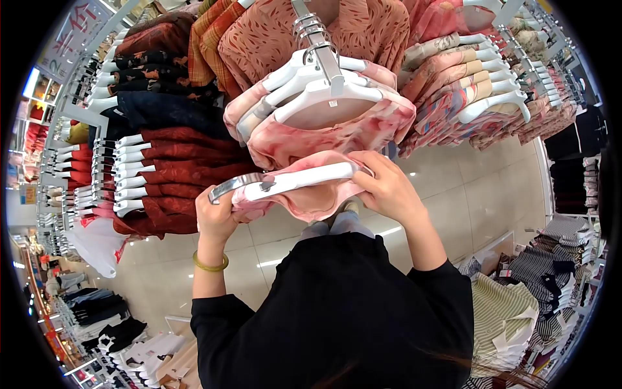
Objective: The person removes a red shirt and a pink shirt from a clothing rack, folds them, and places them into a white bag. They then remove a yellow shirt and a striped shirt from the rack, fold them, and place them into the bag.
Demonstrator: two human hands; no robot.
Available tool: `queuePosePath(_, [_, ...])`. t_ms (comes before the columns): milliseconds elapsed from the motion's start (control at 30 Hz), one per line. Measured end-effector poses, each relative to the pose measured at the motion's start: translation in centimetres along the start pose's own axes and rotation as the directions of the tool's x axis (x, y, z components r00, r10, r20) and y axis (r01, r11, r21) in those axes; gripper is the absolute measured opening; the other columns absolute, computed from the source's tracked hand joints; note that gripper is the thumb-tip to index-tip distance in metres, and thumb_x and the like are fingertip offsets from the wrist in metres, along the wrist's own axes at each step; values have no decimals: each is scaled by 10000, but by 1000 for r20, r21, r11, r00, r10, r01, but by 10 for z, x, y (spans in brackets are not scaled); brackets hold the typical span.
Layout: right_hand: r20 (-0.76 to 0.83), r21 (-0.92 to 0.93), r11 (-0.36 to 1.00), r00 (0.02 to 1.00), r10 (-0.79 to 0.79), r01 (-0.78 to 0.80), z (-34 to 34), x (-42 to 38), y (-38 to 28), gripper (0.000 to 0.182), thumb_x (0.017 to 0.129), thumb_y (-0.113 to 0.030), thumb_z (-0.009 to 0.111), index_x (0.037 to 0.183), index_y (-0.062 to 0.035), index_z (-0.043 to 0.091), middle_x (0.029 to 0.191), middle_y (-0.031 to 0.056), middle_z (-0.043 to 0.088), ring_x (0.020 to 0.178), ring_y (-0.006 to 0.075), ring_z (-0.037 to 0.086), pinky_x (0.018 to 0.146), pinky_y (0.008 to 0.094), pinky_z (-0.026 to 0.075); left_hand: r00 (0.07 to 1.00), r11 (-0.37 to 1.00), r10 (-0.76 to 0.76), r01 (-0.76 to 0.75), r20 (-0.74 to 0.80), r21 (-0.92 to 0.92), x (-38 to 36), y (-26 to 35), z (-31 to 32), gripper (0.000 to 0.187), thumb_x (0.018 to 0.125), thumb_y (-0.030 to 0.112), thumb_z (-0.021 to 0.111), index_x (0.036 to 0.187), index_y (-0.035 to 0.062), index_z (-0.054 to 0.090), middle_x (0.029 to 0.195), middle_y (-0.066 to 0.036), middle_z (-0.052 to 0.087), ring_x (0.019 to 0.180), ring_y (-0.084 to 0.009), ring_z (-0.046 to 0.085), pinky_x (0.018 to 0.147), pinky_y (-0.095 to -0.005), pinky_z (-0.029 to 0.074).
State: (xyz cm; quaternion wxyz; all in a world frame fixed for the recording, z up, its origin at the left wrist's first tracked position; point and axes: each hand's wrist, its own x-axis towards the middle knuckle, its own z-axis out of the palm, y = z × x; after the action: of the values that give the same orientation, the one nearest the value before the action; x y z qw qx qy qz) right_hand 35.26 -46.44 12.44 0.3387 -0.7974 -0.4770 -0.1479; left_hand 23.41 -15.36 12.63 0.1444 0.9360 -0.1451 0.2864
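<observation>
A pink and white patterned garment (311,202) hangs on a white hanger (301,179) held in front of my body. My left hand (217,211), with a green bangle at its wrist, is closed round the hanger's metal hook end at the garment's left side. At the other side, my right hand (389,188) pinches the garment's shoulder over the hanger's end. Just beyond hang similar pink garments (324,139) on white hangers, on a metal rail arm (324,55).
Dark red garments (188,178) hang at the left, above a white plastic bag (97,246). Patterned clothes (453,91) hang at the upper right. Striped clothes (502,311) are at the lower right. Tiled floor (447,188) shows between the racks.
</observation>
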Motion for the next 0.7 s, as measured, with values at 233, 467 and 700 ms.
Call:
queuePosePath(233, [-120, 73, 996, 991, 56, -48, 21, -4, 0, 500, 624, -50, 739, 1090, -51, 556, 1032, 114, 615, 807, 302, 639, 666, 380, 538, 996, 996, -83, 84, 27, -40, 10, 15, 20, 341, 751, 337, 679, 916, 40, 651, 687, -85, 605, 577, -276, 574, 539, -355, 448])
queuePosePath(467, [-178, 35, 979, 963, 202, -199, 1, -18, 25, 554, 578, 29, 723, 1108, -50, 579, 896, 90, 648, 766, 242, 665, 682, 318, 541, 983, 984, -180, 180, -31, -9, 5, -14, 19, 182, 841, 190, 603, 914, 30, 650, 784, -115, 628, 678, -313, 604, 598, -372, 478])
queuePosePath(700, [-263, 73, 955, 918, 297, -288, -24, -7, 52, 466, 613, 39, 708, 1061, -27, 596, 859, 90, 662, 758, 184, 659, 718, 275, 522, 896, 743, -404, 440, 188, -504, -1, -29, 33, 447, 801, 47, 684, 1214, -2, 520, 1035, -142, 665, 926, -197, 646, 846, -305, 491])
